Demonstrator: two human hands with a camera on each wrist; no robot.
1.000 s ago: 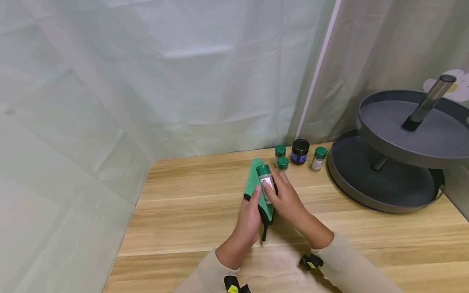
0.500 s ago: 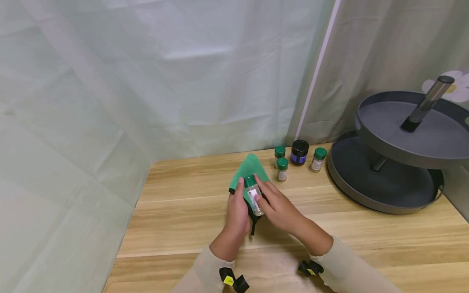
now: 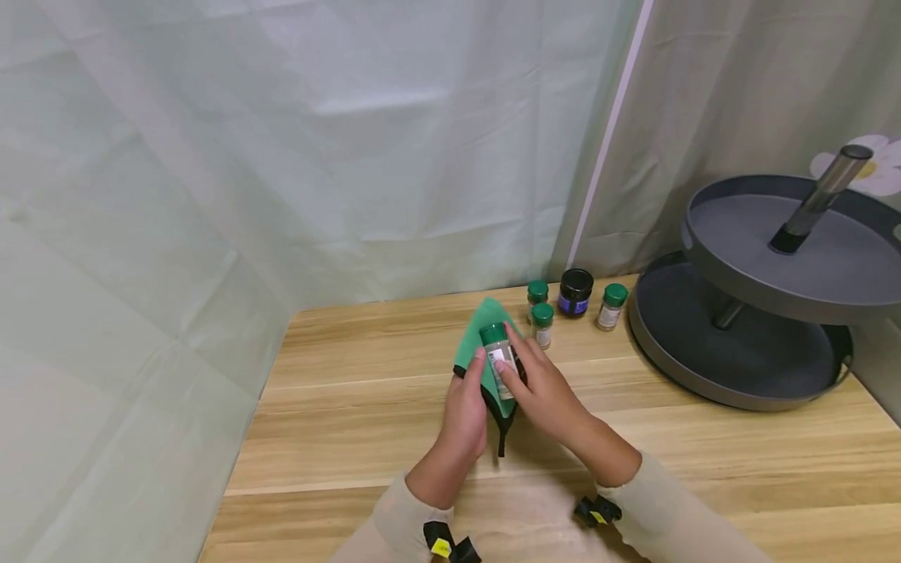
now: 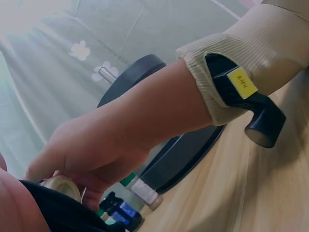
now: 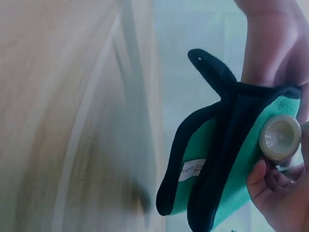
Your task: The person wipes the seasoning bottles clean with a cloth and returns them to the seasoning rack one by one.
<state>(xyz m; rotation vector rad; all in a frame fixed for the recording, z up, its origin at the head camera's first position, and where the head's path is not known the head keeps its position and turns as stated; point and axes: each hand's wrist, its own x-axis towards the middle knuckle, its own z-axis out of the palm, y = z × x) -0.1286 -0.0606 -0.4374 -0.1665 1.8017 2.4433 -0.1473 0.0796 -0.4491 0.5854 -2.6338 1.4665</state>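
My right hand (image 3: 552,399) grips a clear spice jar (image 3: 501,367) with a green lid and white label, tilted with its lid pointing away. Beneath the jar lies a green cloth (image 3: 473,336) with black edging, held by my left hand (image 3: 464,418), whose fingers are hidden behind the fabric. The left thumb lies along the jar's side. In the right wrist view the jar's round base (image 5: 280,139) rests against the folded cloth (image 5: 236,179), and a black tab (image 5: 208,67) sticks out from its edge. Both hands are above the wooden table.
Green-lidded spice jars (image 3: 542,324) stand at the table's back, beside a black-lidded jar (image 3: 576,292) and another spice jar (image 3: 612,306). A grey two-tier round tray (image 3: 739,375) stands on the right. Pale curtains (image 3: 422,156) hang behind the table.
Both hands, with the jar and cloth, swung left and nearer, then back a little to the right and away. The jar stays in the right hand against the cloth.
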